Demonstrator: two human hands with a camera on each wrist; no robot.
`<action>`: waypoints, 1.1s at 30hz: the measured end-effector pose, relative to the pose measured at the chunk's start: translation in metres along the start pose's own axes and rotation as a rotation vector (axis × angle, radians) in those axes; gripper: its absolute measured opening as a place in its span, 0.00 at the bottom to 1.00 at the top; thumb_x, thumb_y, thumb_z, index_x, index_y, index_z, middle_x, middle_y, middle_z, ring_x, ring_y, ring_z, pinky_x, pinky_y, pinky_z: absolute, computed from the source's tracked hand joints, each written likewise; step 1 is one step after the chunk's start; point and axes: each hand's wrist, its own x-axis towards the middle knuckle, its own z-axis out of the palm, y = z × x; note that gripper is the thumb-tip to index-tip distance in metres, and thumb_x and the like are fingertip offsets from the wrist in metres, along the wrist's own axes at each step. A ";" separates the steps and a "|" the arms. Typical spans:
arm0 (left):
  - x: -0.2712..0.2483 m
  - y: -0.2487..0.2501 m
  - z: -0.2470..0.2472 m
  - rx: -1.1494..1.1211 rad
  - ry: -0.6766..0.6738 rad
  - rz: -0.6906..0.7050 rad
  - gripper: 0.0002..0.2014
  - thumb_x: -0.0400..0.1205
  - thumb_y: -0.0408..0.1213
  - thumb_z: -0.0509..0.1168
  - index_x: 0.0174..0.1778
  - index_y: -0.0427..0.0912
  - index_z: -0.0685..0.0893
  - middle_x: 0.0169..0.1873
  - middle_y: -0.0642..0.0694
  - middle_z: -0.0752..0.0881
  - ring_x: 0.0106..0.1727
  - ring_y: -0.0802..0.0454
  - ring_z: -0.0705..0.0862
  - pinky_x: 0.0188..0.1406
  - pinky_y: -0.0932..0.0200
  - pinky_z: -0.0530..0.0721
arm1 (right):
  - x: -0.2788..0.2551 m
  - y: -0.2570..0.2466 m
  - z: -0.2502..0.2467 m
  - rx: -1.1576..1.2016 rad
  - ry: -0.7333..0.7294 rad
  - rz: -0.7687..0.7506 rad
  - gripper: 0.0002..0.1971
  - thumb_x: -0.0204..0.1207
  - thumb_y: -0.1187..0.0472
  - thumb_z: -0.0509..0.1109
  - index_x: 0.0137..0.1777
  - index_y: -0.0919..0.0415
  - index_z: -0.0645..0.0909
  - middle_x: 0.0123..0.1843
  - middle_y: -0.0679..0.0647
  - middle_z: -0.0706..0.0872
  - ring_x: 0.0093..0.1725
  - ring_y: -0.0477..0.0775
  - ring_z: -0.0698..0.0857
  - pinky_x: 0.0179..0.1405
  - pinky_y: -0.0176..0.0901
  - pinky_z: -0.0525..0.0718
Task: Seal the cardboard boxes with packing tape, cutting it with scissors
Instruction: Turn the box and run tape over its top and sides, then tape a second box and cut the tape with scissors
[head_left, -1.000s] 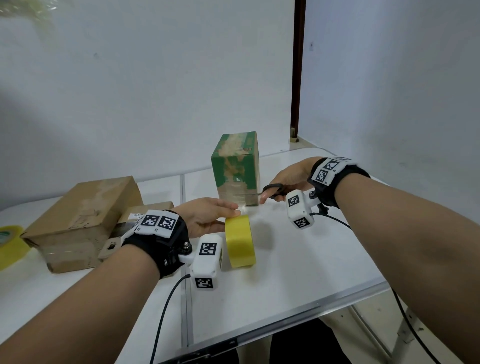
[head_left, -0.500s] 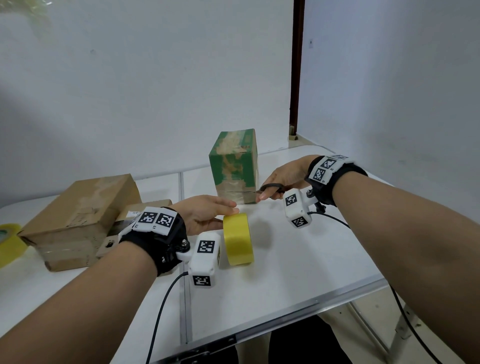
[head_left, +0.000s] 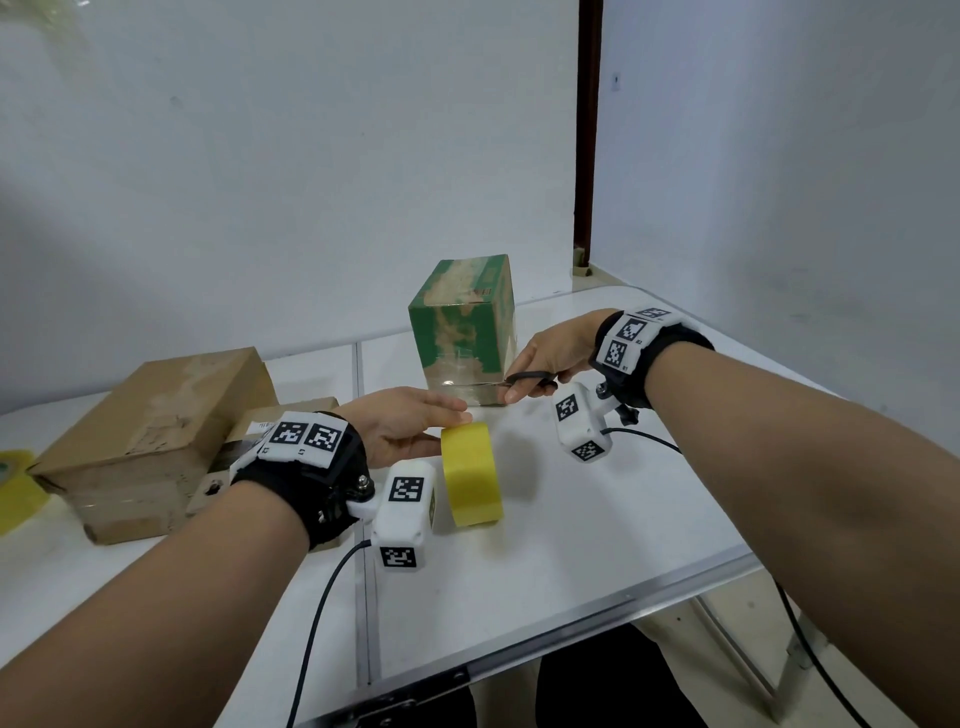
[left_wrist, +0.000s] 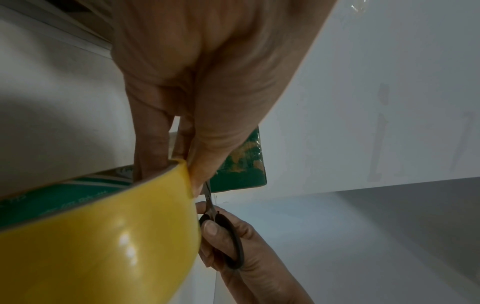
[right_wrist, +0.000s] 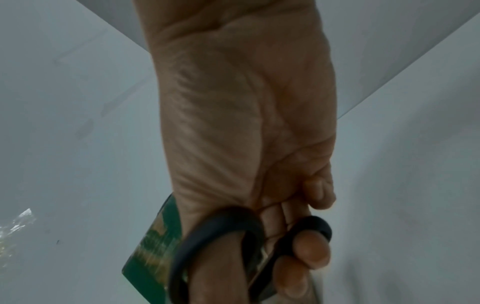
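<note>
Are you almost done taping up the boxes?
Partway, it seems. The green box already shows clear shiny tape down its front. Right now the left hand holds the yellow tape roll while the right hand holds the black scissors at the box's bottom edge, about to snip. Left: that cut. The brown boxes show old tape marks; whether they are sealed I cannot tell.

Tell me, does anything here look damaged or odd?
Yes: the green box has its print scuffed away in pale brown patches on top and front. The brown cardboard box at left also shows torn, peeled patches on its top.
</note>
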 end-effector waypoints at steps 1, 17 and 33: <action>0.000 0.000 0.000 -0.001 -0.003 -0.002 0.17 0.80 0.26 0.69 0.65 0.36 0.82 0.47 0.43 0.88 0.30 0.57 0.89 0.27 0.66 0.86 | 0.000 -0.002 0.000 -0.020 0.014 -0.005 0.12 0.71 0.49 0.78 0.51 0.54 0.89 0.26 0.42 0.79 0.32 0.45 0.70 0.32 0.35 0.63; 0.003 0.019 -0.034 0.638 0.168 0.136 0.21 0.80 0.33 0.71 0.69 0.41 0.80 0.60 0.49 0.83 0.48 0.51 0.86 0.40 0.66 0.86 | -0.012 -0.005 0.014 -0.334 -0.026 0.085 0.13 0.77 0.48 0.73 0.58 0.50 0.85 0.41 0.41 0.81 0.42 0.43 0.78 0.44 0.35 0.74; 0.114 0.021 -0.070 1.428 0.557 0.110 0.11 0.83 0.34 0.61 0.54 0.33 0.86 0.53 0.37 0.86 0.55 0.39 0.85 0.51 0.52 0.84 | 0.121 0.154 -0.027 -0.620 0.281 0.409 0.35 0.40 0.39 0.69 0.52 0.48 0.82 0.41 0.47 0.88 0.37 0.59 0.88 0.38 0.62 0.85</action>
